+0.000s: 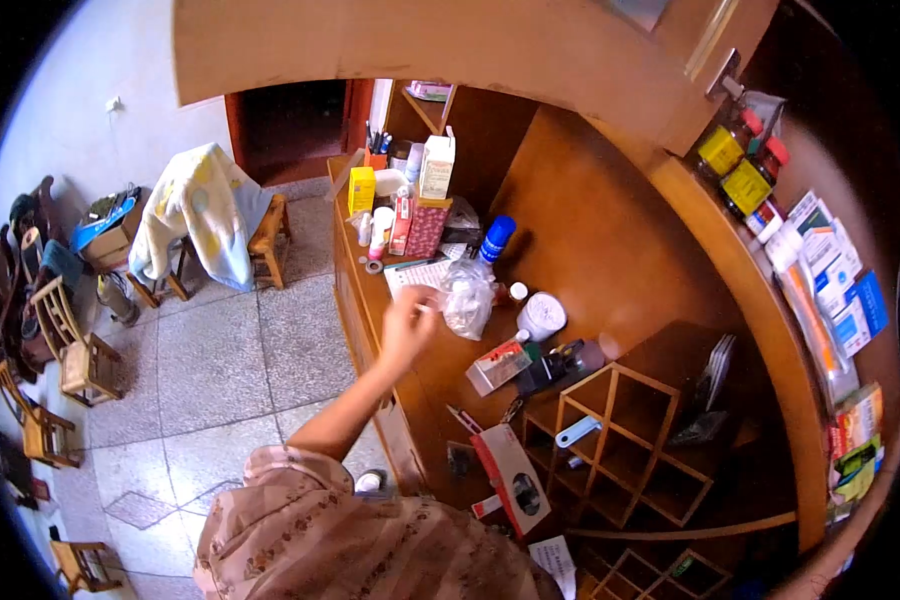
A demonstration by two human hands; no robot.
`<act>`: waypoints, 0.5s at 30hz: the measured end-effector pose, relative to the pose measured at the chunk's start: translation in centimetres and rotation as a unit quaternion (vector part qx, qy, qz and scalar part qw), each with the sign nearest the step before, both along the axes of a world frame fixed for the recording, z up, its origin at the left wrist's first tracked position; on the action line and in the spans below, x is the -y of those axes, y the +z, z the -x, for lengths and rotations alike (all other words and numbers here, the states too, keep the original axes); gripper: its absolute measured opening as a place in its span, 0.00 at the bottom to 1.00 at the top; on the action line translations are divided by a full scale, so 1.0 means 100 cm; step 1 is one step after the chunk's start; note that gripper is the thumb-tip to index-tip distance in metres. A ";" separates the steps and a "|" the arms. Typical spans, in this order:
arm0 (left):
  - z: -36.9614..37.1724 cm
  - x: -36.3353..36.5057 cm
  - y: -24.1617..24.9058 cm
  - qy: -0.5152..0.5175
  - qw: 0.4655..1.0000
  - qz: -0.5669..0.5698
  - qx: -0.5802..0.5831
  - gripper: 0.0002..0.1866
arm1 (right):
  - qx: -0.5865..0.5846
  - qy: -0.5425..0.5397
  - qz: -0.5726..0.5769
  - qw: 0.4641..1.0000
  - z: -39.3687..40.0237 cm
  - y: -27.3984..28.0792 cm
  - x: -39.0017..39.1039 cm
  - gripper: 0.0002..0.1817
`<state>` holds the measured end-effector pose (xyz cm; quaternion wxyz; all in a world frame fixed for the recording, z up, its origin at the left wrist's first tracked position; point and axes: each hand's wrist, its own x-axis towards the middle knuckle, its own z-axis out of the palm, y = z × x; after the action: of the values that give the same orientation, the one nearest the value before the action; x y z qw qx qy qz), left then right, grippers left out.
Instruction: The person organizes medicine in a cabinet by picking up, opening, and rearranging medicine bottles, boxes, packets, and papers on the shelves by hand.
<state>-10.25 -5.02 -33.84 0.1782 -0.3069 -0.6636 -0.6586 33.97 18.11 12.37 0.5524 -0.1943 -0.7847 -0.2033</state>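
Observation:
My left hand [410, 322] is over the wooden cabinet surface, its fingers closed at the edge of a clear plastic bag [467, 300] with whitish contents. A blue-capped spray can [497, 240] stands behind the bag. To its right are a small white-capped bottle [517, 292] and a round white tub [542, 316]. A red and white box [498, 367] lies nearer to me. Of my right side only a forearm shows at the lower right edge; the hand is out of view.
A wooden lattice rack [615, 430] and a red tissue box [510, 480] lie at the near end. Boxes and bottles crowd the far end around a white carton [437, 166]. Medicine packs [835, 270] fill the right shelf. A cabinet door [420, 45] hangs overhead.

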 end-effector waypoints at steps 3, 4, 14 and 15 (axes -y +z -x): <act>0.082 0.015 -0.065 0.086 0.982 -0.007 0.168 0.10 | -0.047 0.035 0.052 0.997 0.009 -0.004 0.001 0.10; 0.097 0.019 -0.072 0.111 0.975 0.006 0.191 0.10 | -0.048 0.031 0.055 0.997 0.007 -0.003 -0.001 0.10; 0.164 -0.023 -0.037 0.086 0.975 0.102 0.179 0.25 | -0.072 -0.023 0.011 0.997 -0.006 -0.005 -0.009 0.10; 0.183 -0.028 -0.048 0.116 0.975 0.133 0.132 0.25 | -0.071 -0.025 -0.011 0.997 -0.003 -0.006 -0.006 0.10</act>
<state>-28.55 -2.27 -38.65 0.1217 -0.1587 -0.7943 -0.5737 34.23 18.75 11.76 0.6033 -0.2213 -0.7365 -0.2112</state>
